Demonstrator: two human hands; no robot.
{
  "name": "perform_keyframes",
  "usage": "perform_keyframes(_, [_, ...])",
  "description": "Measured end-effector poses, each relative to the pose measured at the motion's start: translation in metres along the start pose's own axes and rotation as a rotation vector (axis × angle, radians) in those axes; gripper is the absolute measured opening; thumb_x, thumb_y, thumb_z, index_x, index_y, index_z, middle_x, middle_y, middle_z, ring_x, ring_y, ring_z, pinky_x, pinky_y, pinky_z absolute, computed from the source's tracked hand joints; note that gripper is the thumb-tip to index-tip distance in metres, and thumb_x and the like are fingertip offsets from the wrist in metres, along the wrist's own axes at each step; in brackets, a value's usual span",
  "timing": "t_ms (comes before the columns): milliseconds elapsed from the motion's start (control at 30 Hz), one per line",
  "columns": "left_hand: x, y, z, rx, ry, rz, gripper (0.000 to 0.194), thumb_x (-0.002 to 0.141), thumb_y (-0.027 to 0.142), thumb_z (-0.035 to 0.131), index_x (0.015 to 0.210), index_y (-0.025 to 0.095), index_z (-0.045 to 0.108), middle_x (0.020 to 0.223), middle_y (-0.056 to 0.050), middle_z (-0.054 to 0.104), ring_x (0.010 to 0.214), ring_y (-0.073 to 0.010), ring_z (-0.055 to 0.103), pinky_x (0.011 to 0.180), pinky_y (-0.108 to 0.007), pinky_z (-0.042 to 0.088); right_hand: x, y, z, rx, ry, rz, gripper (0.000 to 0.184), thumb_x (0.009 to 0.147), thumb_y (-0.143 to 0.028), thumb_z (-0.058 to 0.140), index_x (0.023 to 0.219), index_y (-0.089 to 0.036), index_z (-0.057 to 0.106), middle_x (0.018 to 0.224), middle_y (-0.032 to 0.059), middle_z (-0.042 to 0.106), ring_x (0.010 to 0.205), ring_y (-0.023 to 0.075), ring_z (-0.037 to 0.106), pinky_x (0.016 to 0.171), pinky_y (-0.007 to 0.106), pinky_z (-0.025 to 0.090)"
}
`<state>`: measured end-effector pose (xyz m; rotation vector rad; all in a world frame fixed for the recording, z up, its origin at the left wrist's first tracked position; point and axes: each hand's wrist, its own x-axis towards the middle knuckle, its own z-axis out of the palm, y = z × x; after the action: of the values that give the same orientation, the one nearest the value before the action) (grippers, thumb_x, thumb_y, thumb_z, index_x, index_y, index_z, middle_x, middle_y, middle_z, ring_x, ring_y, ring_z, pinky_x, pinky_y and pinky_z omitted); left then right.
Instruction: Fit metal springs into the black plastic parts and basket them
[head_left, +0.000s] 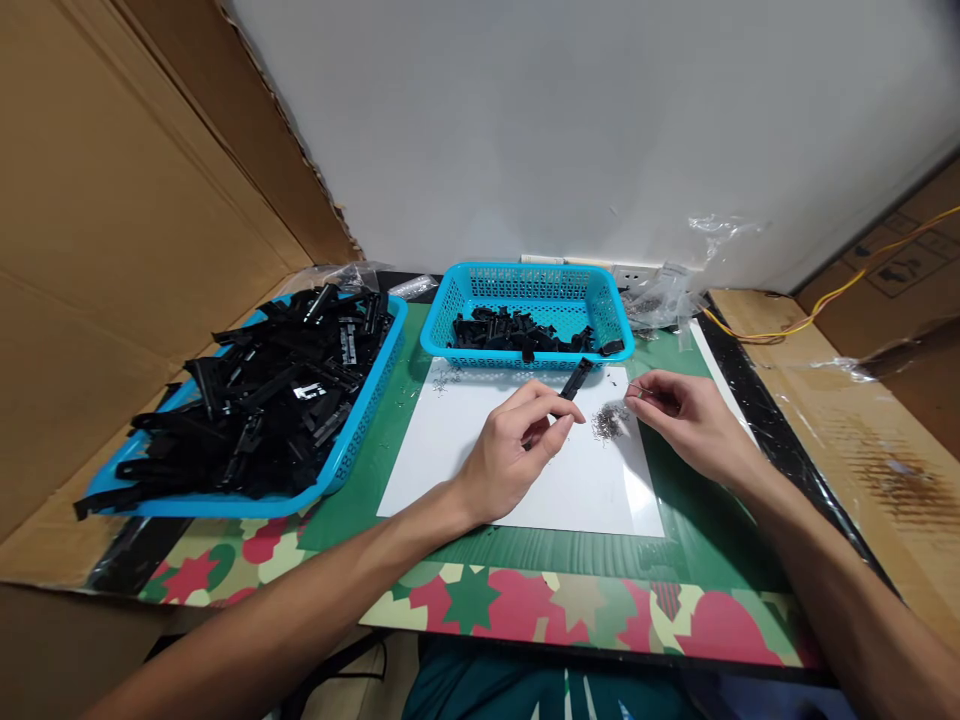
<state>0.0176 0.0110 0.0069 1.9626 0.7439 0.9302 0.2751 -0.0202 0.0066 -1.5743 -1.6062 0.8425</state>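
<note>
My left hand (517,445) is closed around a slim black plastic part (577,379), whose far end sticks up past the fingers. Thumb and forefinger of my right hand (679,415) are pinched on a thin metal tool, perhaps tweezers (637,388), mostly covered by the fingers. Between the hands, a small heap of tiny metal pins or springs (609,421) lies on a white sheet (457,470). Behind them stands a blue basket (527,357) holding several small black parts. A second blue basket (375,400) on the left is piled high with longer black plastic parts.
Cardboard walls (150,150) rise at the left, and a cardboard box (900,270) stands at the right with a yellow cable (817,305) near it. Clear plastic bags (660,300) lie beside the rear basket. A green mat (697,490) lies under the sheet.
</note>
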Motion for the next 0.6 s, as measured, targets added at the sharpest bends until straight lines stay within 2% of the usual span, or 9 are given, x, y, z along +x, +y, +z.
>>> perform_keyframes(100, [0.000,-0.002,0.000,0.009,0.011,0.013,0.020,0.106,0.034,0.060,0.110,0.020,0.074,0.103,-0.003,0.060,0.068,-0.0087,0.051,0.063,-0.025,0.043,-0.005,-0.013,0.005,0.290,-0.057,0.028,0.032,0.090,-0.050,0.074,0.089,-0.019,0.068,0.080,0.0024,0.062,0.072,0.0164,0.054,0.064,0.027,0.043])
perform_keyframes(167, [-0.001,-0.003,0.001,0.007,0.027,0.049,0.019,0.102,0.034,0.068,0.114,0.021,0.073,0.103,-0.002,0.058,0.067,-0.0080,0.048,0.063,-0.024,0.043,-0.009,-0.021,0.012,0.422,-0.141,0.047,0.033,0.088,-0.051,0.078,0.089,-0.019,0.068,0.082,0.0018,0.063,0.073,0.0159,0.056,0.066,0.027,0.044])
perform_keyframes(267, [-0.001,-0.004,0.002,0.003,0.047,0.116,0.022,0.096,0.035,0.076,0.112,0.020,0.072,0.100,-0.002,0.057,0.067,-0.0083,0.046,0.061,-0.024,0.042,-0.015,-0.029,0.026,0.520,-0.262,0.078,0.034,0.089,-0.052,0.078,0.089,-0.019,0.068,0.083,0.0018,0.063,0.074,0.0156,0.056,0.068,0.027,0.045])
perform_keyframes(367, [-0.002,-0.004,0.003,0.018,0.046,0.158,0.013,0.099,0.032,0.073,0.101,0.019,0.072,0.096,-0.002,0.057,0.066,-0.0090,0.045,0.061,-0.024,0.041,-0.019,-0.032,0.036,0.600,-0.321,0.101,0.034,0.090,-0.053,0.077,0.090,-0.019,0.068,0.084,0.0015,0.064,0.075,0.0153,0.056,0.070,0.027,0.045])
perform_keyframes(467, [-0.003,-0.003,0.003,0.028,0.038,0.157,0.009,0.102,0.027,0.068,0.098,0.019,0.071,0.095,-0.003,0.057,0.070,-0.0106,0.049,0.061,-0.025,0.041,-0.020,-0.032,0.038,0.627,-0.318,0.096,0.032,0.091,-0.050,0.078,0.089,-0.019,0.069,0.083,0.0008,0.064,0.074,0.0148,0.055,0.069,0.026,0.044])
perform_keyframes(600, [-0.003,-0.001,0.003,0.003,0.022,0.099,0.010,0.101,0.028,0.069,0.097,0.019,0.071,0.093,-0.002,0.057,0.071,-0.0115,0.050,0.062,-0.026,0.040,-0.020,-0.033,0.032,0.506,-0.233,0.035,0.028,0.094,-0.048,0.074,0.094,-0.020,0.074,0.085,0.0029,0.068,0.076,0.0170,0.058,0.067,0.028,0.044])
